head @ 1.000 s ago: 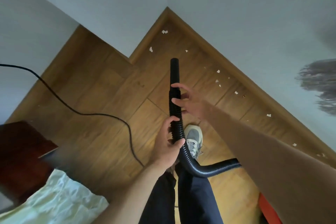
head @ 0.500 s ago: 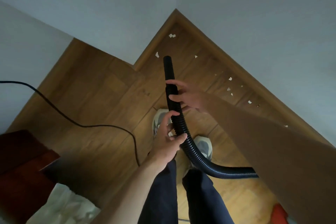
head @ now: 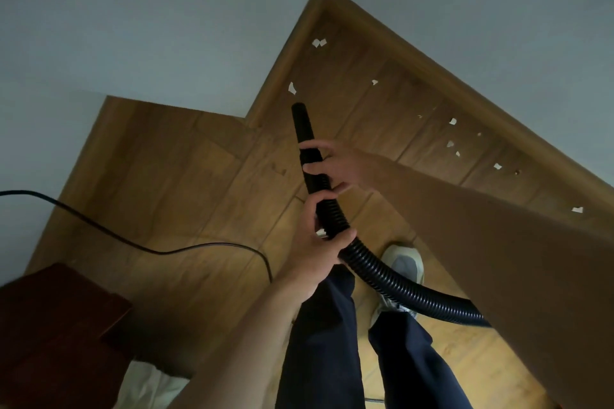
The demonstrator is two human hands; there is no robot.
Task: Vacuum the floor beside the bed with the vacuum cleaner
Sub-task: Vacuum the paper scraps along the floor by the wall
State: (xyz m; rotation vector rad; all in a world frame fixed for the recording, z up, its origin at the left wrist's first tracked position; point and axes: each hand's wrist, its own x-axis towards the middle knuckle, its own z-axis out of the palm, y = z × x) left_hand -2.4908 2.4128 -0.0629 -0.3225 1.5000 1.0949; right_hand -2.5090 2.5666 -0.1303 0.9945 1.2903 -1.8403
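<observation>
A black ribbed vacuum hose (head: 392, 279) curves up from the lower right and ends in a smooth black nozzle (head: 303, 124) that points toward the wall corner. My left hand (head: 319, 242) is wrapped around the ribbed part. Higher up, my right hand (head: 335, 166) grips the hose where the nozzle joins it. Several white paper scraps (head: 292, 88) lie on the wooden floor (head: 186, 176) just beyond the nozzle tip and along the skirting at the right. The vacuum's body is out of view.
A black power cord (head: 133, 241) snakes across the floor from the left. A dark red wooden nightstand (head: 56, 325) stands at the lower left with pale bedding (head: 149, 388) beside it. Grey walls meet at a stepped corner. My legs and one grey shoe (head: 403, 262) are below the hose.
I have stepped closer to the corner and the view has tilted. The nozzle now sits nearer the scraps by the skirting. Both hands keep their hold on the hose.
</observation>
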